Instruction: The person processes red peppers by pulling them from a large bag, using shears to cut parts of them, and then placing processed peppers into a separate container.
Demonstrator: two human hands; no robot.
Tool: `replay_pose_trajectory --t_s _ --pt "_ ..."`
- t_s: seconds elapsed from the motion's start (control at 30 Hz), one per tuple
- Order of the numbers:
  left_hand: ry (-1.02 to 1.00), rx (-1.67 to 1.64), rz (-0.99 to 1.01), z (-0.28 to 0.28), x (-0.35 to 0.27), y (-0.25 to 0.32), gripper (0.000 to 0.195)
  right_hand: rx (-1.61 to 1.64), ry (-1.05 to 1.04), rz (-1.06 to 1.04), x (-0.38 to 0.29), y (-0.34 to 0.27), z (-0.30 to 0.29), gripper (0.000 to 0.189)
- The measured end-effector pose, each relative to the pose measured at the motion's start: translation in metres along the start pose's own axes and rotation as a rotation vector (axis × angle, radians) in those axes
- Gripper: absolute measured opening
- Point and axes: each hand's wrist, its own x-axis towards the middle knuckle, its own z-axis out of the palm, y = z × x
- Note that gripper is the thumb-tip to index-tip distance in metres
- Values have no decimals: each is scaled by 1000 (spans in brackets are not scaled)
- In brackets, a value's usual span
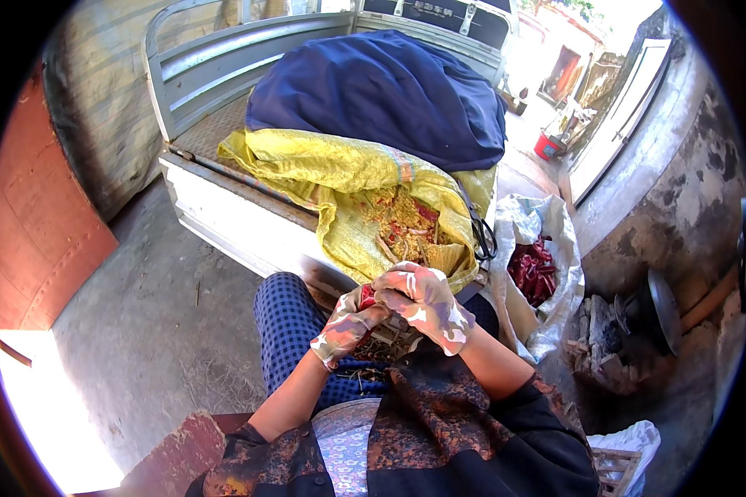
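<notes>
My left hand point(350, 327), in a camouflage-patterned glove, grips a dried red chili pepper point(367, 298) above my lap. My right hand point(427, 306), gloved alike, pinches at the pepper's upper end, its fingers hiding part of it. Just beyond the hands, a yellow woven sack point(342, 239) lies with its mouth spread toward me. Chili seeds point(403, 214) mixed with stems and red scraps fill that mouth. Black-handled scissors point(485, 239) rest on the sack's right edge. To the right stands a white woven sack point(569, 273) holding dark red dried chilies point(533, 268).
A metal truck bed point(242, 242) extends ahead, with a dark blue cloth point(373, 93) heaped over its load. On the right are a wall point(677, 174), a metal pan point(662, 314) and a farther red bucket point(546, 146). A rusty red metal panel point(43, 217) stands at left.
</notes>
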Motion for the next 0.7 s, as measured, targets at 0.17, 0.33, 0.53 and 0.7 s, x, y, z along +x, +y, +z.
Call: replay_pose_trajectory --t_s 0.17,0.33,0.53,0.7 --pt "-15 49 -58 5 -6 4 21 6 7 12 -8 2 -1 16" --pt "-138 -84 -94 -3 -5 -5 22 690 186 214 -22 15 22 14" --pt "-75 39 -53 0 -5 -4 28 884 173 303 -25 16 20 18" --pt "-114 -72 -163 -1 -10 -3 26 1072 104 430 -30 21 17 20"
